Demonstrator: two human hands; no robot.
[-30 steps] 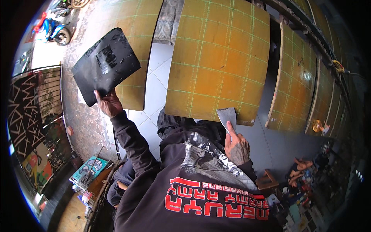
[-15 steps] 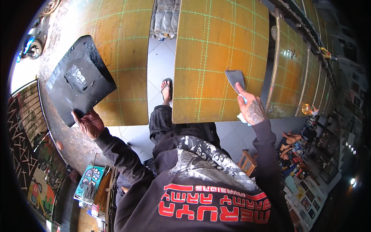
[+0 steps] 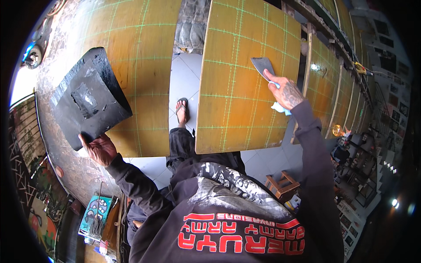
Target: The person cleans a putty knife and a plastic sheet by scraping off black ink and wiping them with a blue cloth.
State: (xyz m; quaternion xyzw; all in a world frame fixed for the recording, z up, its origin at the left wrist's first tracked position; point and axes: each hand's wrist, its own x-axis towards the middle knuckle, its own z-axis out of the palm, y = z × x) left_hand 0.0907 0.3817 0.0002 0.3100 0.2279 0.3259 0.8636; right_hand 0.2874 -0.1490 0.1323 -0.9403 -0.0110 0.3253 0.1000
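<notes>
My left hand [image 3: 97,148] grips the lower edge of a black, paint-smeared sheet [image 3: 79,115], held over the left yellow gridded board [image 3: 149,74]. My right hand [image 3: 285,92] holds a wide metal scraper [image 3: 262,65] over the upper middle of the right yellow gridded board [image 3: 237,109]; whether its blade touches the surface I cannot tell. A light blue and white cloth or paper [image 3: 280,108] is bunched beneath my right hand.
Further boards [image 3: 324,83] stand in a row at the right. My foot [image 3: 181,111] is on the tiled floor [image 3: 186,74] between boards. A wooden stool [image 3: 281,184] is below right, a teal painted panel [image 3: 94,215] lower left, and motorbikes [image 3: 33,57] outside at upper left.
My right hand has moved up the board with the scraper, from its lower edge toward the upper middle. My left hand has lowered the black sheet and shifted it leftward.
</notes>
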